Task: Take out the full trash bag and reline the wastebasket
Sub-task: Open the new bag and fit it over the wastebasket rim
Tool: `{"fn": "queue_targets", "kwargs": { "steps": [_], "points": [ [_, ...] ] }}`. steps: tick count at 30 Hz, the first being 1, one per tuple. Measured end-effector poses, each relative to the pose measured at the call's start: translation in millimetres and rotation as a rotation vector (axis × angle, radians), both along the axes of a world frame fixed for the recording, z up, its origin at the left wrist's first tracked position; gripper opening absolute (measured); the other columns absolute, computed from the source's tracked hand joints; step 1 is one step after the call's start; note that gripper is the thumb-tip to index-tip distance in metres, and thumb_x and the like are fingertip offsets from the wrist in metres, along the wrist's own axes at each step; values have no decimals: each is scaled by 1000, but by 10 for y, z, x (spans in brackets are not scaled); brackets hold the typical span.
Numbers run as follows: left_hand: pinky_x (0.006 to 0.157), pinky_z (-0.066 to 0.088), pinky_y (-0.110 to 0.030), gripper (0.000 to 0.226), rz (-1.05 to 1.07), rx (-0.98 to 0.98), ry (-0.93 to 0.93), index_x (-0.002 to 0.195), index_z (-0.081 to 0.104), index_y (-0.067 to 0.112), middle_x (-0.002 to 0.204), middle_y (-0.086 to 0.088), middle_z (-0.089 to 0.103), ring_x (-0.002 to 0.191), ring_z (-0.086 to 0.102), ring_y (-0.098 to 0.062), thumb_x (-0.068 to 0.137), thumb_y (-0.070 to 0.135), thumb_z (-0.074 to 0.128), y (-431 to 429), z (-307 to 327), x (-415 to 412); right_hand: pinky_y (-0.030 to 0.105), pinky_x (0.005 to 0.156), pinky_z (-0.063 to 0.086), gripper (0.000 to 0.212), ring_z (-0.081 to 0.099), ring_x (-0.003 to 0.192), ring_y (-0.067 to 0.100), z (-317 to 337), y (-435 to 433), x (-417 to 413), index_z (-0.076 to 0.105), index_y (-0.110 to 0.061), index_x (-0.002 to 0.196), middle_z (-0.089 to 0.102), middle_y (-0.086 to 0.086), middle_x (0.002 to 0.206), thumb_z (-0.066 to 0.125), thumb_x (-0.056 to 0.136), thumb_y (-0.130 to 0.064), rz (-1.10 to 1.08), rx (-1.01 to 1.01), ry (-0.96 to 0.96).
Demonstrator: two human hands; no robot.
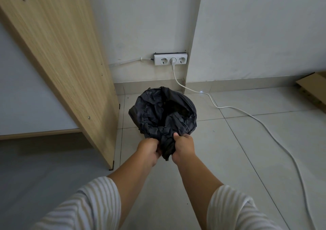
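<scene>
A person in striped sleeves (84, 203) is holding both bare forearms out over the tiled floor (229, 150). The left grip (150, 150) and the right grip (183, 147) are each curling tightly round a gathered fold at the near rim of the black trash bag (158, 111), and the bunched plastic is hanging down between them (the two fists are sitting close together). Just beyond the grips, the bag is lying open and crumpled over the wastebasket (146, 135), which is showing only a sliver of mesh beside the left grip. Left of the grips, a wooden panel (58, 53) is standing on the floor. Farther beyond, a power strip (170, 59) is sitting against the wall. Its white cable (247, 113) is trailing off right of the grips, where cardboard (314, 88) is lying at the far edge.
</scene>
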State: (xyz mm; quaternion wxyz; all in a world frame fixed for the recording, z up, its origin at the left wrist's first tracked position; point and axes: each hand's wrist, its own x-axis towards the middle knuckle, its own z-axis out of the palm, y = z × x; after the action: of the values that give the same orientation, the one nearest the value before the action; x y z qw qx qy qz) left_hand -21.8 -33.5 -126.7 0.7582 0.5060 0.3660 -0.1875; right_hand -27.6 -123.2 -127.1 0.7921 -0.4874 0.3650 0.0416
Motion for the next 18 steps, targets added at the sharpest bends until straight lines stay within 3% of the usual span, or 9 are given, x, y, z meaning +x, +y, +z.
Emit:
{"fn": "queue_targets", "kwargs": {
  "steps": [5,7,9,12,15,18],
  "points": [
    [88,47,-39,22,43,-169,-94,100,57,-2,89,-16,63,82,61,-29,90,-6,38,-30,80,-85,46,96,49,22,59,107,35,-46,-30,27,55,-5,116,62,16,114,51,95,-9,126,-150,117],
    [88,47,-38,17,-15,-193,-127,101,60,-1,95,-17,66,85,62,-28,92,-1,46,-36,77,-92,41,86,53,26,62,94,29,-40,-48,33,55,-1,120,63,11,107,50,95,-7,179,-198,129],
    [86,48,-39,13,-67,-186,-153,101,63,0,98,-16,67,88,63,-28,93,3,53,-52,83,-84,36,73,53,27,61,79,25,-34,-62,36,57,2,119,61,10,92,53,93,-4,177,-153,102],
    [74,50,-36,12,-113,-151,-178,99,63,-2,94,-14,67,85,63,-26,91,0,56,-70,97,-73,39,74,53,17,60,85,33,-9,-69,12,58,-4,105,60,11,82,61,88,-5,164,-160,157],
    [81,48,-39,21,-149,-97,-167,112,59,-4,107,-15,65,92,61,-29,92,-2,54,-66,86,-62,37,67,53,12,57,80,31,3,-89,7,54,-6,99,57,14,83,56,87,-1,197,-201,176],
    [84,46,-41,31,-149,-44,-116,124,53,-7,120,-21,61,98,59,-31,93,-3,51,-46,29,-41,26,55,50,19,53,68,22,-10,-93,-12,52,-4,104,55,14,86,53,87,3,237,-262,142]
  ]
}}
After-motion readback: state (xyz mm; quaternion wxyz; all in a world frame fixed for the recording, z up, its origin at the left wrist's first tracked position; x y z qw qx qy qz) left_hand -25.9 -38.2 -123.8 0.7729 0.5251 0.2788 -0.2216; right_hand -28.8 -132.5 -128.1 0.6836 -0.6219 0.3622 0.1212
